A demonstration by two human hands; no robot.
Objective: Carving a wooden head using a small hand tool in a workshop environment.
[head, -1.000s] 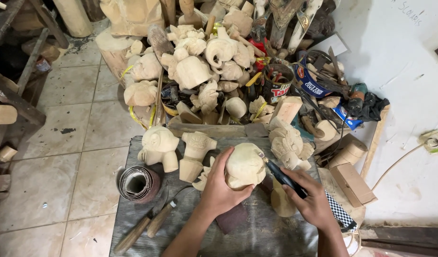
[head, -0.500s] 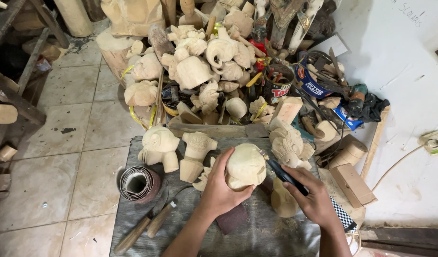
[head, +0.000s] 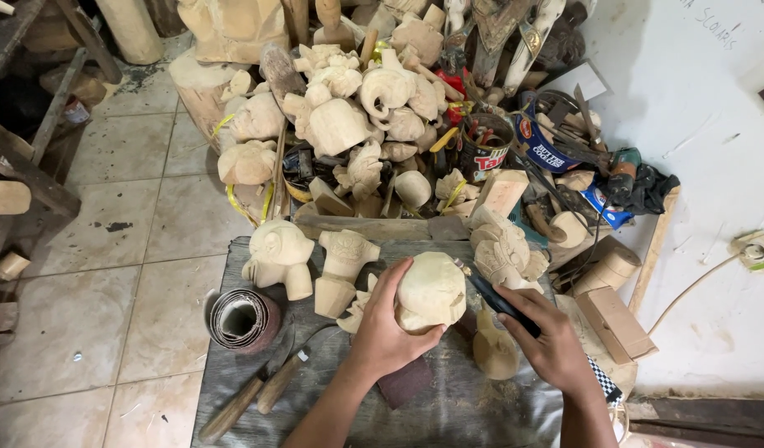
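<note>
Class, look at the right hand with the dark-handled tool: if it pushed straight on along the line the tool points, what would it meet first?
The right hand aims its dark-handled tool up-left, so it would likely meet the pale wooden carving held in the left hand first. The tip seems at its edge already, though depth is unclear.

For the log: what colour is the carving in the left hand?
Pale cream bare wood carving, gripped by the left hand; head view.
</note>
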